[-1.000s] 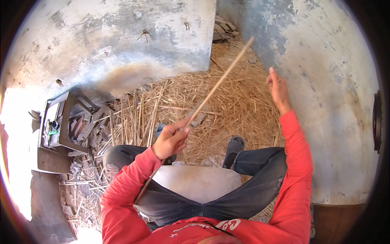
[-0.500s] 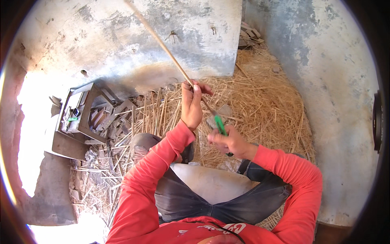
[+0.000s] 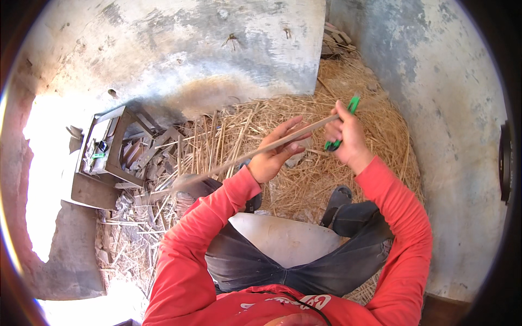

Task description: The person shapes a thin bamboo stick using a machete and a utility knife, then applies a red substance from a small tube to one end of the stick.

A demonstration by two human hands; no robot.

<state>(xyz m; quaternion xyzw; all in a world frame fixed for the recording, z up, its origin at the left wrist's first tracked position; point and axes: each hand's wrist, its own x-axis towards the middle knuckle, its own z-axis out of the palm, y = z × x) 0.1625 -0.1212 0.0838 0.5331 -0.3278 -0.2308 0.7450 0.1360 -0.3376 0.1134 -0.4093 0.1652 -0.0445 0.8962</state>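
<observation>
A long thin wooden stick (image 3: 217, 168) slants from lower left to upper right in front of me. Its left end is smeared by motion. My right hand (image 3: 348, 136) is closed round a green utility knife (image 3: 353, 103), with the stick pinched at the thumb beside the handle. The knife's blade tip points up and away. Under the stick, my left hand (image 3: 272, 155) has its fingers stretched out and apart. The stick crosses over the palm, and I cannot tell how firmly it touches.
Straw and shavings (image 3: 364, 157) cover the floor ahead, with cut sticks (image 3: 217, 133) lying at the left. A small wooden stand (image 3: 117, 141) holds another green tool (image 3: 98, 156). Plastered walls (image 3: 239, 49) close in ahead and right. A pale sack-like surface (image 3: 283, 239) lies between my legs.
The stick has swung from pointing up and left to slanting down to the left. My right hand has moved up and right with the knife and now pinches the stick; my left fingers have opened.
</observation>
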